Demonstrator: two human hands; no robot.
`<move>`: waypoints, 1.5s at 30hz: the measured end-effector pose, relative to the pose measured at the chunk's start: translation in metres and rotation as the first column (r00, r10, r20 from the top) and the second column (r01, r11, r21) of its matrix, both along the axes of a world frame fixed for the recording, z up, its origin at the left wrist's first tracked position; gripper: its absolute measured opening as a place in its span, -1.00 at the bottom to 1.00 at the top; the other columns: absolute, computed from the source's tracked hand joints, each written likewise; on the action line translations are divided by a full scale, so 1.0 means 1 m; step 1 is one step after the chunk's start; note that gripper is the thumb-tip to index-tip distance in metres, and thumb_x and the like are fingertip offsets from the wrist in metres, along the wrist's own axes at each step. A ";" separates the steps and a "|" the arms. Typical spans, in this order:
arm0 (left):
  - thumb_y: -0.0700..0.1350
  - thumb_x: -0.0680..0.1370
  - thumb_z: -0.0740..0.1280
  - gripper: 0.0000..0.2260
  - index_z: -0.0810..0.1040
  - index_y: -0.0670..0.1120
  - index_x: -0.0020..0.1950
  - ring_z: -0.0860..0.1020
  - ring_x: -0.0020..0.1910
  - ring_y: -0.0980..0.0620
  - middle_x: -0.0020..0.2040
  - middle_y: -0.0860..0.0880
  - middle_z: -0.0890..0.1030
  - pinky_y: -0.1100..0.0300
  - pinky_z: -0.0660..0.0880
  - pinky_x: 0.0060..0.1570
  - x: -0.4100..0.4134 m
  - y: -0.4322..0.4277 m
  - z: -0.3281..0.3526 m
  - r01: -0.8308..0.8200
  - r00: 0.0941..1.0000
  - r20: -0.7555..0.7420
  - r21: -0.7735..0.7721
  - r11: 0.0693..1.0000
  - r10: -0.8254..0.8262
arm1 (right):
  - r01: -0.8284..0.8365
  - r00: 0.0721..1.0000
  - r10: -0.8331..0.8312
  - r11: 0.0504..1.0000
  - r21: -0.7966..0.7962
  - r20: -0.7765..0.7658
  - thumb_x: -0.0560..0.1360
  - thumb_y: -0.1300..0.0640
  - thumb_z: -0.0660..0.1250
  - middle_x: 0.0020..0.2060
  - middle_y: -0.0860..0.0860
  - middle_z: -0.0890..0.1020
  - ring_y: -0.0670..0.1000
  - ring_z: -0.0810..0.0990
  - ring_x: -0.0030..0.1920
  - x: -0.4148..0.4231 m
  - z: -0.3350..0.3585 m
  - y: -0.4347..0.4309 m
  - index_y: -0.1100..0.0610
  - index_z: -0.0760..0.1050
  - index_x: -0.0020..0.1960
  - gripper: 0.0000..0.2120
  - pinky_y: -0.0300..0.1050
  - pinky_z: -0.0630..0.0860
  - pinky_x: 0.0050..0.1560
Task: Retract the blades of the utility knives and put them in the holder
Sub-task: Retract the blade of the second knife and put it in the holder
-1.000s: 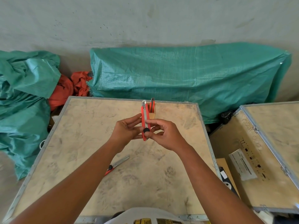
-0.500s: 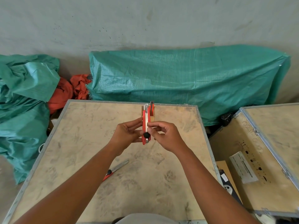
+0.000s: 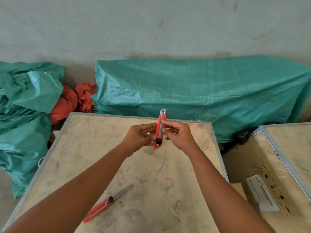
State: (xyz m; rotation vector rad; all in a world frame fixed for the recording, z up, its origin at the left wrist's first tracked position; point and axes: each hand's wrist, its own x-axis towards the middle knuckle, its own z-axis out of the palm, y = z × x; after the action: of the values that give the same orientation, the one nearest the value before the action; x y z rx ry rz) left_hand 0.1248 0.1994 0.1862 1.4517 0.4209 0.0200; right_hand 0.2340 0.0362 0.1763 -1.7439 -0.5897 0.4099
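Knife (image 3: 160,130), slim red plastic with a metal tip, stands upright between our left hand (image 3: 139,138) and right hand (image 3: 178,135), both pinching it above the scuffed plywood desk (image 3: 176,174); a second knife (image 3: 107,203) lies there, blade out.

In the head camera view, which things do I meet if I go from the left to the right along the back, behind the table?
Crumpled green tarp → orange cloth → long green-covered bundle → black bag → second wooden crate.

held knife (image 3: 159,132) blade retracted, slider (image 3: 158,140) lower
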 end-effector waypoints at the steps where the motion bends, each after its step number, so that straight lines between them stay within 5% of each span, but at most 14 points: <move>1: -0.41 0.48 0.44 -0.53 0.55 -0.16 0.37 0.71 0.06 -0.13 0.23 -0.08 0.68 -0.11 0.66 0.03 0.010 0.006 -0.004 -0.012 1.000 -0.016 -0.003 1.000 0.012 | 0.006 1.000 -0.006 1.000 -0.004 0.003 0.52 0.33 0.45 0.08 -0.03 0.75 -0.02 0.74 0.01 0.009 -0.001 0.005 0.00 0.66 0.23 -0.64 -0.16 0.68 -0.09; 6: -0.33 0.46 0.50 -0.51 0.54 -0.13 0.37 0.68 0.04 -0.02 0.31 -0.07 0.62 0.05 0.64 0.05 0.054 0.038 -0.032 -0.076 0.991 -0.100 0.140 0.987 0.091 | 0.066 0.995 -0.060 0.996 -0.065 0.077 0.52 0.30 0.45 0.05 -0.05 0.75 -0.05 0.72 -0.01 0.054 -0.020 0.028 0.01 0.68 0.22 -0.67 -0.09 0.70 -0.03; 10: -0.25 0.42 0.56 -0.36 0.45 -0.04 0.47 0.54 0.33 -0.11 0.44 -0.03 0.51 0.00 0.55 0.20 0.076 0.058 -0.060 -0.023 0.978 -0.180 0.389 0.921 0.101 | 0.183 0.972 -0.163 0.977 -0.107 0.169 0.51 0.26 0.46 0.02 -0.16 0.71 -0.17 0.68 -0.10 0.075 -0.047 0.051 -0.01 0.68 0.20 -0.69 -0.27 0.64 -0.08; 14: -0.21 0.39 0.59 -0.18 0.28 0.01 0.57 0.38 0.48 -0.14 0.55 -0.04 0.35 -0.08 0.46 0.33 0.093 0.062 -0.084 0.128 0.958 -0.286 0.469 0.874 0.013 | 0.279 0.932 -0.227 0.947 -0.160 0.282 0.51 0.25 0.44 0.03 -0.08 0.74 -0.14 0.68 -0.12 0.079 -0.082 0.069 -0.02 0.70 0.15 -0.73 -0.30 0.60 -0.06; 22: -0.27 0.38 0.58 -0.15 0.25 -0.04 0.58 0.45 0.41 -0.21 0.54 -0.08 0.35 0.00 0.48 0.29 0.109 0.066 -0.122 0.229 0.933 -0.349 0.387 0.893 -0.089 | 0.263 0.909 -0.158 0.936 -0.235 0.387 0.47 0.39 0.42 0.00 0.07 0.75 0.04 0.71 -0.06 0.074 -0.132 0.081 0.10 0.70 0.15 -0.67 -0.07 0.67 0.04; 27: -0.32 0.41 0.54 -0.18 0.23 -0.07 0.59 0.51 0.35 -0.20 0.54 -0.06 0.36 0.01 0.51 0.29 0.110 0.070 -0.132 0.238 0.941 -0.312 0.335 0.912 -0.131 | 0.294 0.876 -0.163 0.926 -0.235 0.454 0.46 0.39 0.44 0.02 0.11 0.73 0.03 0.68 0.04 0.073 -0.141 0.081 0.14 0.71 0.15 -0.68 -0.30 0.52 0.23; 37: -0.36 0.44 0.49 -0.20 0.20 -0.08 0.59 0.49 0.38 -0.21 0.55 -0.09 0.35 -0.08 0.48 0.34 0.111 0.064 -0.135 0.202 0.945 -0.309 0.309 0.929 -0.103 | 0.292 0.899 -0.186 0.929 -0.226 0.396 0.45 0.40 0.47 0.09 0.12 0.70 0.05 0.68 0.10 0.063 -0.137 0.068 0.14 0.68 0.20 -0.64 0.01 0.67 0.17; 39: -0.37 0.43 0.49 -0.19 0.20 -0.09 0.60 0.48 0.39 -0.21 0.55 -0.11 0.33 -0.05 0.49 0.32 0.111 0.062 -0.132 0.192 0.947 -0.310 0.323 0.927 -0.088 | 0.303 0.905 -0.204 0.925 -0.228 0.372 0.44 0.39 0.49 0.08 0.13 0.71 0.06 0.68 0.09 0.063 -0.132 0.068 0.16 0.69 0.19 -0.65 -0.07 0.65 0.18; 42: -0.34 0.41 0.52 -0.20 0.26 -0.07 0.58 0.49 0.38 -0.22 0.53 -0.11 0.36 -0.04 0.53 0.27 0.107 0.059 -0.125 0.155 0.954 -0.298 0.354 0.922 -0.046 | 0.329 0.905 -0.239 0.918 -0.222 0.352 0.41 0.38 0.52 0.04 0.13 0.72 0.05 0.70 0.03 0.062 -0.122 0.063 0.17 0.70 0.16 -0.66 -0.47 0.49 0.19; 45: -0.27 0.43 0.53 -0.31 0.37 -0.08 0.52 0.55 0.30 -0.19 0.48 -0.08 0.45 0.03 0.55 0.18 0.094 0.057 -0.115 0.111 0.963 -0.268 0.394 0.912 -0.001 | 0.311 0.915 -0.229 0.925 -0.220 0.332 0.41 0.35 0.53 0.02 0.10 0.72 -0.01 0.69 -0.02 0.051 -0.112 0.054 0.15 0.70 0.15 -0.67 -0.57 0.42 0.14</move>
State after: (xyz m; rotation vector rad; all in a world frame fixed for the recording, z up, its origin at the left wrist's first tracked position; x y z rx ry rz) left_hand 0.2189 0.2561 0.0712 1.8889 0.6181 -0.1420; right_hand 0.2850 0.0905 0.0646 -2.1389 -0.5090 0.0224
